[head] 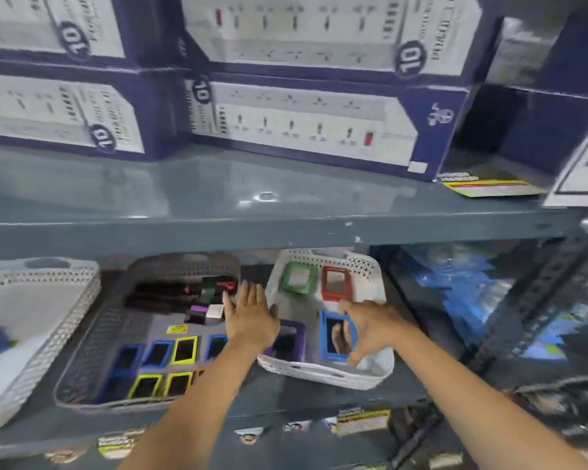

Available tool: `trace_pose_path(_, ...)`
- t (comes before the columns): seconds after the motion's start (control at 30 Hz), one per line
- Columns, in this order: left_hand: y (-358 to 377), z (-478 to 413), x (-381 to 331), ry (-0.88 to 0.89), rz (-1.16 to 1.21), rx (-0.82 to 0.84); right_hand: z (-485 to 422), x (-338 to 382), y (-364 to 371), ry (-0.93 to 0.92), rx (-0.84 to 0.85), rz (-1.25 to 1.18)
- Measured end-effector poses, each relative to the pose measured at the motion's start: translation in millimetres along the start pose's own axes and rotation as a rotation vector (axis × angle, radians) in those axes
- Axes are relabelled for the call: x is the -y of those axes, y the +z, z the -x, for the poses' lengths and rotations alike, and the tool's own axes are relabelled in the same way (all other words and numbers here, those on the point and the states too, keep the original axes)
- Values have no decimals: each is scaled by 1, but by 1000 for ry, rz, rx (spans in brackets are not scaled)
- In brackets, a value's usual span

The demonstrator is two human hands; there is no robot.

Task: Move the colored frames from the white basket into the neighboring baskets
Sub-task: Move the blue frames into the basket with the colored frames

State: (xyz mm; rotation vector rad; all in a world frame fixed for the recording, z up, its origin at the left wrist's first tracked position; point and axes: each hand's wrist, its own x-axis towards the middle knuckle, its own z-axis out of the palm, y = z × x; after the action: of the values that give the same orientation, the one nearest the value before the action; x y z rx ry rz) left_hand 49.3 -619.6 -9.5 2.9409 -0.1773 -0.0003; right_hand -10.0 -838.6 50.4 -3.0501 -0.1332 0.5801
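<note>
Lower shelf: grey metal shelf board (319, 398).
On it, right: white perforated plastic basket (326, 371).
Middle: grey mesh plastic basket (92, 351), just beside the white one.
Left: second pale perforated basket (48, 293).

Both arms out fwd, hands low, fingers spread.

L hand (250, 317): palm down, back of hand twd camera, fingers straight & fanned, pointing away from body; thumb out to the right side. Nothing gripped. L forearm bare, runs up from bottom-centre, angled slightly right. R hand (370, 325): wrist bent inward, fingers curled in a loose open claw, thumb low, pointing left; can't tell if the fingertips touch anything. R forearm bare, comes in from bottom-right on a steep diagonal. Hands near each other, not touching. Some motion blur on both.
</note>
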Motion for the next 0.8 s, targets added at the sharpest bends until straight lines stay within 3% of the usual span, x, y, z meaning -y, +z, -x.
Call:
trace_pose_path(0.27,14,18,-5,-97,-37,20,0,-11,36,-88,-31,163)
trace_pose_path(0.6,17,16,-3,-80,12,-21,-8,-18,29,-115,127,90)
trace_pose_path(0.8,-10,18,31,-255,162,-216,-30,2,1,-150,-34,37)
